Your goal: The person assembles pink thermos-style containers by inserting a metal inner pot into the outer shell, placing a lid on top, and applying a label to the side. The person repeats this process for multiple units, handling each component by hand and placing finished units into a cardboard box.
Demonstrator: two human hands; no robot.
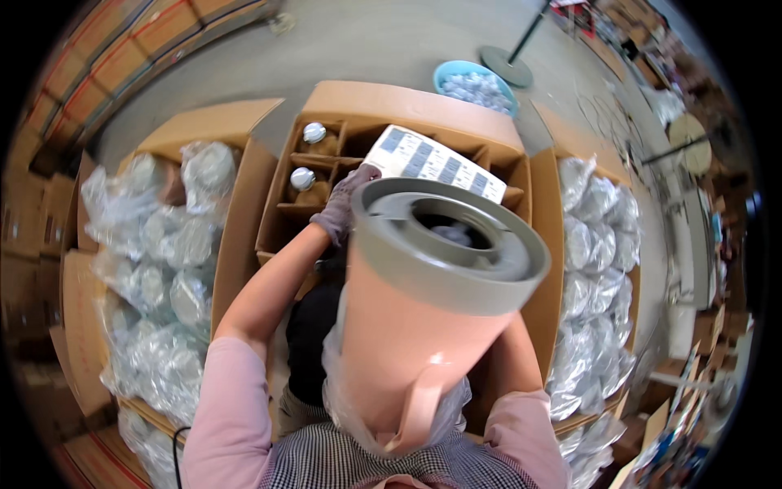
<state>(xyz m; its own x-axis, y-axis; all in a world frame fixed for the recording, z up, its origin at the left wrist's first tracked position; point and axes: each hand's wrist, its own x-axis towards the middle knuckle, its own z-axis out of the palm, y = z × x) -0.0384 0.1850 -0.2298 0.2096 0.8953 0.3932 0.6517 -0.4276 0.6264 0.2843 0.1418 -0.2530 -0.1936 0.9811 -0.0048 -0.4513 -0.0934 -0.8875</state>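
A large pink jug (pixel 407 342) with a grey ring-shaped base (pixel 489 265) is held up in front of me, base upward and tilted. Its pink handle (pixel 419 407) points down toward my apron, and clear plastic wrap hangs round its lower part. My left hand (pixel 346 204), in a grey knit glove, has its fingers curled at the left corner of a white sheet of labels (pixel 436 163). That sheet lies slanted across a divided cardboard box (pixel 415 106). Behind the jug my right hand is hidden; only the forearm shows.
Silver-capped bottles (pixel 303 179) stand in the box's left compartments. Open cartons of plastic-wrapped glassware (pixel 155 269) flank me, with more wrapped pieces (pixel 595 285) at right. Beyond are a blue basin (pixel 476 88), a pole base (pixel 505 67) and stacked cartons (pixel 130 41).
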